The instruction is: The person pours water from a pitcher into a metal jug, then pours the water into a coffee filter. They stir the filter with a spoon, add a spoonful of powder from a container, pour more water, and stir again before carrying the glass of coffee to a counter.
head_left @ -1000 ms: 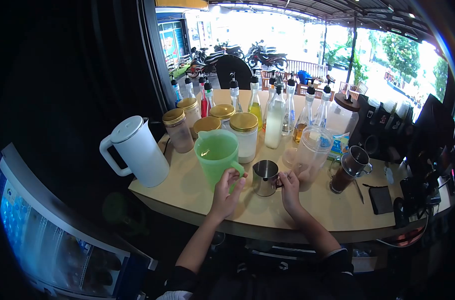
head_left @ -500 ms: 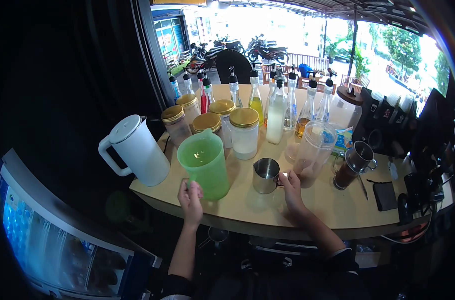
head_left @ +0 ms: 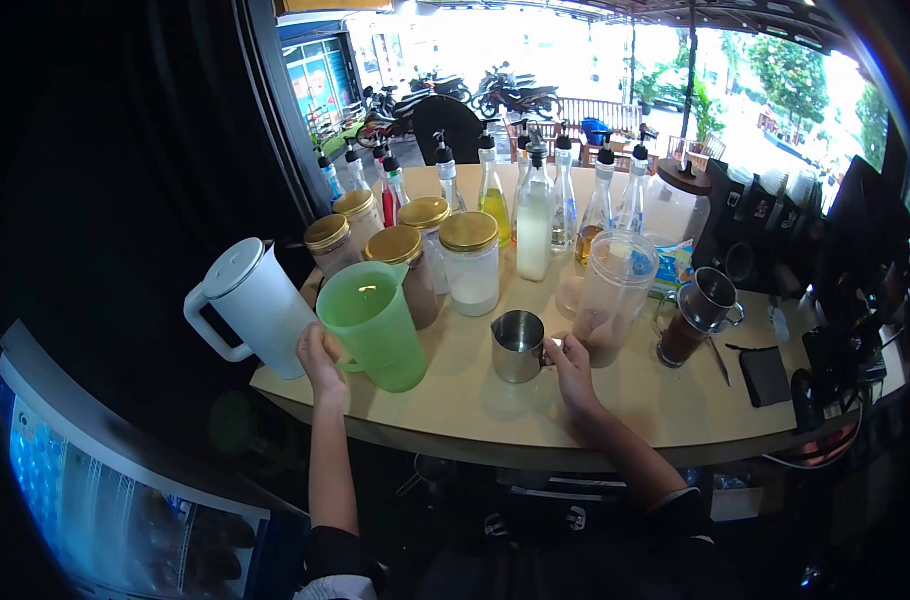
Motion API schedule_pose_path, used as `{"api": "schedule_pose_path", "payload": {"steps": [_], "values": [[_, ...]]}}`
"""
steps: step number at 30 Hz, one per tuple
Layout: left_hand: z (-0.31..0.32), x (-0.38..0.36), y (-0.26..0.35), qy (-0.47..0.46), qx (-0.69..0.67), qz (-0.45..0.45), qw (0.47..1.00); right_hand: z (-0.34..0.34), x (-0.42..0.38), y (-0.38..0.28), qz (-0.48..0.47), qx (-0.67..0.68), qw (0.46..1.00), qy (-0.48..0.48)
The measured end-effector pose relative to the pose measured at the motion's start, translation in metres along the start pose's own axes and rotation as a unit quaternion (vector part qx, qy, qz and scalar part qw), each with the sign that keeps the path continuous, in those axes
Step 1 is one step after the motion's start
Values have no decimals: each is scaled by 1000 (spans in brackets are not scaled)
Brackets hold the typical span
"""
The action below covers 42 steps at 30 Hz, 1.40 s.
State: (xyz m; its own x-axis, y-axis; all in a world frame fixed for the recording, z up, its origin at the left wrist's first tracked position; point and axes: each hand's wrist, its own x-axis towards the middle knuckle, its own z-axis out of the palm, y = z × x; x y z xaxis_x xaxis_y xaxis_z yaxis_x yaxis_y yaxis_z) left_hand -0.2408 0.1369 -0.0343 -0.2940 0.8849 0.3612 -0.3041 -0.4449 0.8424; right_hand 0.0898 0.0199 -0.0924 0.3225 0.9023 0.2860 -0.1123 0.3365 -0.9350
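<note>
My left hand (head_left: 321,357) is closed at the handle of a translucent green jug (head_left: 380,335), which stands at the near left of the counter with its spout turned toward the jars. Part of the handle shows below my fingers. My right hand (head_left: 572,368) grips the handle of a small stainless steel milk pitcher (head_left: 518,352), upright on the counter, its inside looking bare. Close to my left hand, a white lidded pitcher (head_left: 260,305) stands at the counter's left end. Behind my right hand is a tall clear plastic container (head_left: 615,300).
Gold-lidded jars (head_left: 472,270) and several pump bottles (head_left: 535,220) line the back of the wooden counter (head_left: 455,410). To the right are a glass with a metal coffee dripper (head_left: 697,310), a black pouch (head_left: 765,377) and a wood-lidded jar (head_left: 678,205). A lit fridge (head_left: 125,490) stands lower left.
My left hand has swung left with the green jug's handle, turning the jug so its spout points further right. My right hand keeps its hold on the milk pitcher. The view has shifted slightly.
</note>
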Motion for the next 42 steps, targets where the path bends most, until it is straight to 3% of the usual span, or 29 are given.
{"api": "schedule_pose_path", "payload": {"steps": [6,12,22,25,27,32,42], "values": [[-9,26,-11,-55,-37,-17,998,6,17,8,3,-15,999,-41],[2,26,-3,-41,-6,-32,999,11,38,14,-1,18,999,-36],[12,23,1,-84,24,5,996,22,44,-9,14,74,997,-23],[12,22,3,-90,23,9,996,36,57,-19,-3,34,998,-46],[12,22,3,-100,37,9,994,48,65,-23,-42,83,995,-39],[16,21,6,-122,41,20,991,61,73,-36,-33,79,995,-50],[34,19,13,-164,76,47,983,48,70,-38,-29,111,992,-43]]}}
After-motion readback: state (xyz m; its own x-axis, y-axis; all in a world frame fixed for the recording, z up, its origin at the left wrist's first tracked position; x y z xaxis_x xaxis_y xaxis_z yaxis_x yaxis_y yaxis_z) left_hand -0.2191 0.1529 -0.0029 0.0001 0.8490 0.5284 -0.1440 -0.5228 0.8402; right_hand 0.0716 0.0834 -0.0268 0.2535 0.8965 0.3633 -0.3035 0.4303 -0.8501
